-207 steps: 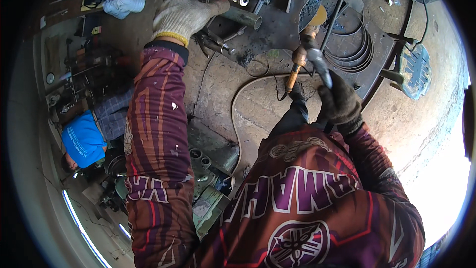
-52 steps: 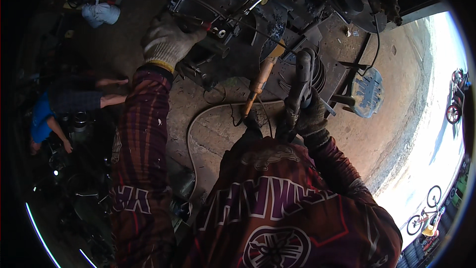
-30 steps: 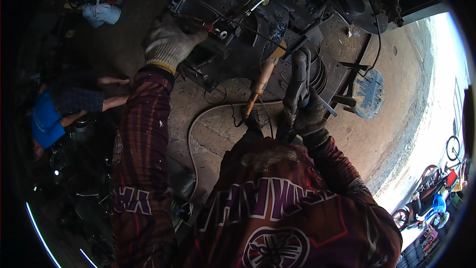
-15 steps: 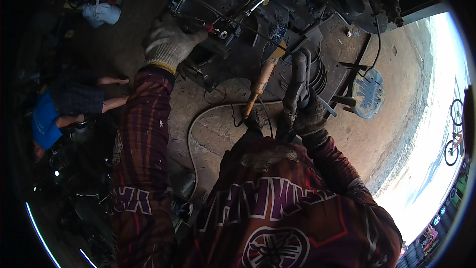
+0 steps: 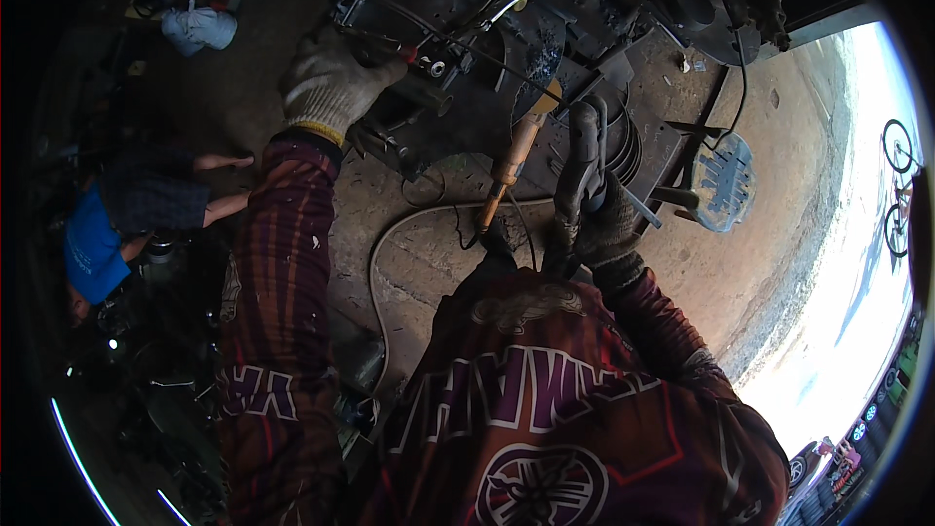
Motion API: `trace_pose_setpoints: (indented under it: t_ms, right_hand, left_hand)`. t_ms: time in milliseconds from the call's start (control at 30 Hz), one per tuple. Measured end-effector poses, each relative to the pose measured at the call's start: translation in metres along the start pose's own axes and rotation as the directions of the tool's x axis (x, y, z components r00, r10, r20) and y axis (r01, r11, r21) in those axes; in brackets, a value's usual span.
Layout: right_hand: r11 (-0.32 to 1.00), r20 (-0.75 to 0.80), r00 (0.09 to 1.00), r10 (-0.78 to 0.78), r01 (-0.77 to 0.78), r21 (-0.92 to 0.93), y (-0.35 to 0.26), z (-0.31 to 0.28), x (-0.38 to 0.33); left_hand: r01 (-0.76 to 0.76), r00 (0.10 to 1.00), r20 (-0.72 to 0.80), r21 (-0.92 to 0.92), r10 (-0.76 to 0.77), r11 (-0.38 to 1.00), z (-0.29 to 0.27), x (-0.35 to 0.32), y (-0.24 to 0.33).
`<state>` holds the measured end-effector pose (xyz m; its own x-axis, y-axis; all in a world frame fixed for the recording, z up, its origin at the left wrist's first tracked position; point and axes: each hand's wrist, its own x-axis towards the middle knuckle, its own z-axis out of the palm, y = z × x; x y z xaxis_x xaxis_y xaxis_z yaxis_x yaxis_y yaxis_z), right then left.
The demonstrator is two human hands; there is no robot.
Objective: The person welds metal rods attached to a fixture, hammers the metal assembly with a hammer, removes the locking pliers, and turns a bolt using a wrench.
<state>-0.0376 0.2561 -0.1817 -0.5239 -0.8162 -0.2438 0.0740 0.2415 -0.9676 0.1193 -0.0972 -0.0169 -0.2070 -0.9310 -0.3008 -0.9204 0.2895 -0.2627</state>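
My left hand (image 5: pixel 336 83), in a pale knitted glove with a yellow cuff, rests at the far left of a dark metal workpiece (image 5: pixel 458 78). Its fingers curl by a small red piece (image 5: pixel 409 55); what they grip, if anything, is hidden. To the right, my right hand (image 5: pixel 612 224), in a dark grey glove, is closed around the lower part of a dark curved metal tool (image 5: pixel 581 151) whose exact kind I cannot make out. Between the hands, a tool with a brown wood-like handle (image 5: pixel 512 161) leans up against the workpiece.
A pale hose (image 5: pixel 382 273) curves over the floor below the workpiece. To the right stands a worn blue stool (image 5: pixel 724 183). At left a person in a blue shirt (image 5: pixel 97 248) bends over dark machinery. A cloth bundle (image 5: pixel 200 27) lies farther back. Outside is a bicycle (image 5: pixel 896 190).
Both my hands stay almost where they were. The person at left has shifted slightly, and the bicycle outside has moved up in the view.
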Motion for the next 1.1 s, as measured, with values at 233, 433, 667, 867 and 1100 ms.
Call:
trace_pose_setpoints:
  t_ms: [233,433,667,867,1100]
  right_hand:
    - [0.967,-0.071,0.982,-0.173,0.156,-0.201,-0.025,0.003,-0.003]
    - [0.966,0.006,0.994,-0.109,0.107,-0.233,-0.044,0.001,-0.006]
    - [0.932,0.007,0.989,-0.148,0.142,-0.333,-0.064,0.003,-0.009]
    - [0.919,0.022,0.987,-0.158,0.155,-0.363,-0.071,0.003,-0.011]
    - [0.891,-0.017,0.981,-0.194,0.169,-0.420,-0.080,0.002,-0.017]
  left_hand:
    - [0.047,0.998,-0.036,-0.038,-0.049,0.998,-0.004,-0.007,0.006]
    - [0.018,0.997,-0.067,-0.093,-0.024,0.995,0.000,-0.006,0.001]
    - [0.066,0.996,-0.053,-0.060,-0.069,0.996,-0.001,-0.005,0.007]
    - [-0.021,1.000,0.007,-0.124,0.022,0.992,-0.006,-0.004,-0.001]
    - [0.002,1.000,0.020,-0.112,0.000,0.994,-0.003,-0.006,0.002]
